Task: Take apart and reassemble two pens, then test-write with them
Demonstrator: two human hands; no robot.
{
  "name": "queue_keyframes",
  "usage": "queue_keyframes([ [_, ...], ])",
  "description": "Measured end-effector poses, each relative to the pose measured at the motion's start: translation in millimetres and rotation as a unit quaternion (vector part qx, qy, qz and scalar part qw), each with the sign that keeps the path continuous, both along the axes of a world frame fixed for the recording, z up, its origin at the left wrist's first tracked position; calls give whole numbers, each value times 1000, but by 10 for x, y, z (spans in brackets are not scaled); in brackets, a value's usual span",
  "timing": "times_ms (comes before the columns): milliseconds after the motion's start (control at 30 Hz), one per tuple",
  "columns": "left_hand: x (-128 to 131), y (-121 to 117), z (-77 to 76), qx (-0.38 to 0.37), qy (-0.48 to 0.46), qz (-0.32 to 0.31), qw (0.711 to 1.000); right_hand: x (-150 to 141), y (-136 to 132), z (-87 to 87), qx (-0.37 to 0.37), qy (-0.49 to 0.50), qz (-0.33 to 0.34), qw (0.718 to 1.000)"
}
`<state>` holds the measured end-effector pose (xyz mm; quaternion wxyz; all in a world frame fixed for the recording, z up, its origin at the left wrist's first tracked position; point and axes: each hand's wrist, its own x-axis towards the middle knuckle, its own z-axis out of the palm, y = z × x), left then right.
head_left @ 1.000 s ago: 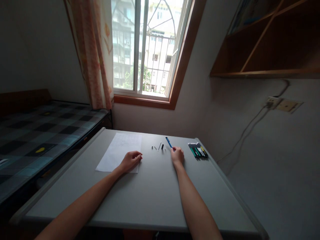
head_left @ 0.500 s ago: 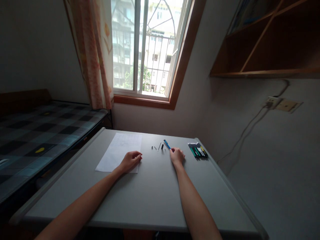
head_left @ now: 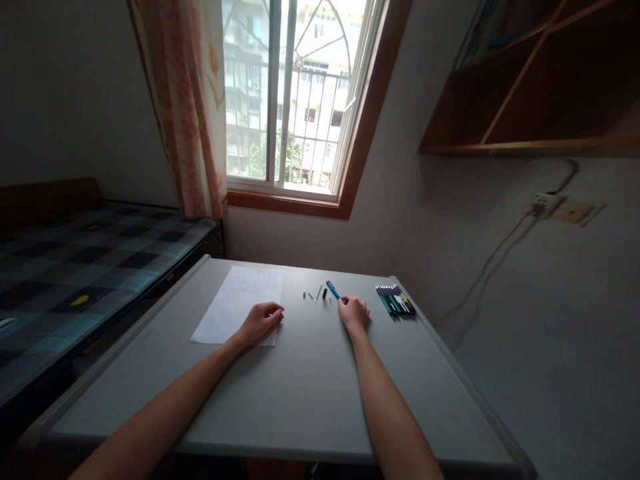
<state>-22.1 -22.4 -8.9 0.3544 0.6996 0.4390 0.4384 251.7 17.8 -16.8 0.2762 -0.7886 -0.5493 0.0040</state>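
My right hand [head_left: 354, 311] is closed around a slim blue pen [head_left: 333, 290], whose dark far end points away toward the window. My left hand [head_left: 261, 321] lies on the lower right part of a white sheet of paper [head_left: 225, 313], fingers loosely bent, thumb slightly apart, with nothing seen in it. Between the hands, farther back, are several small parts: a short black piece [head_left: 325, 293], a thin rod [head_left: 319, 293], a tiny grey piece [head_left: 305, 294] and a small thin piece [head_left: 311, 296]. Faint marks show on the paper's far half.
A row of dark and green pens [head_left: 395, 302] lies near the right edge of the grey table [head_left: 300, 393]. To the left stands a bed with a checked cover [head_left: 100, 247]. A wooden shelf [head_left: 525, 147] and a socket with cords [head_left: 545, 205] are on the right wall.
The blue pen and my right hand have shifted very slightly left. My left hand stays on the paper, and the loose parts lie as before.
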Motion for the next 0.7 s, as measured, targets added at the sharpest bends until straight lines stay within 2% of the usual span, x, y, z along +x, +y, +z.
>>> queue_keyframes([
  [700,-20,36,-62,12,15,-6,1000,-16,-22,38,-8,5,-3,1000],
])
